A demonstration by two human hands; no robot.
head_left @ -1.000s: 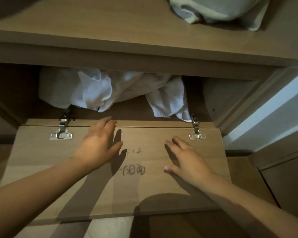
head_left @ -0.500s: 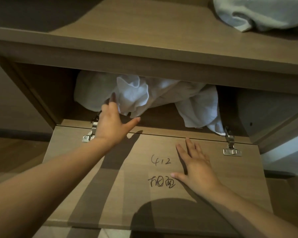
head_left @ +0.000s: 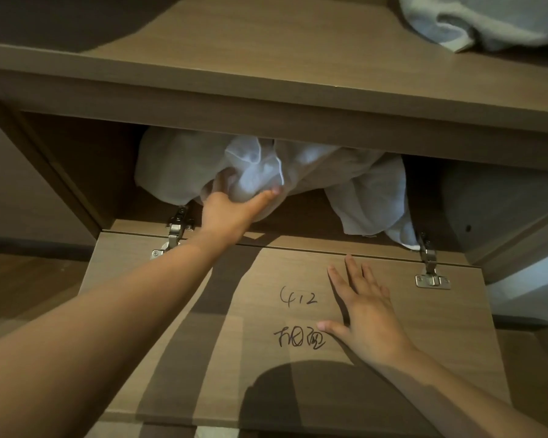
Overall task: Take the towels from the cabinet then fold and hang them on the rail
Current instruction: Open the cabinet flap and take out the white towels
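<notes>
Cabinet: light wood-grain board, matt and smooth, with a fine straight grain. Drop-down door: same matt board, inner face marked in dark ink. Hinges: bright metal, polished, with visible screws. Towels in the compartment: white cloth, thin, soft, heavily crumpled. Bundle on the upper shelf: pale cloth, thicker, slightly fuzzy.

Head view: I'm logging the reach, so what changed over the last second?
The left hand moved forward off the drop-down door into the cabinet and gripped the white towels. The right hand stayed flat on the door; the towels remain inside.
</notes>
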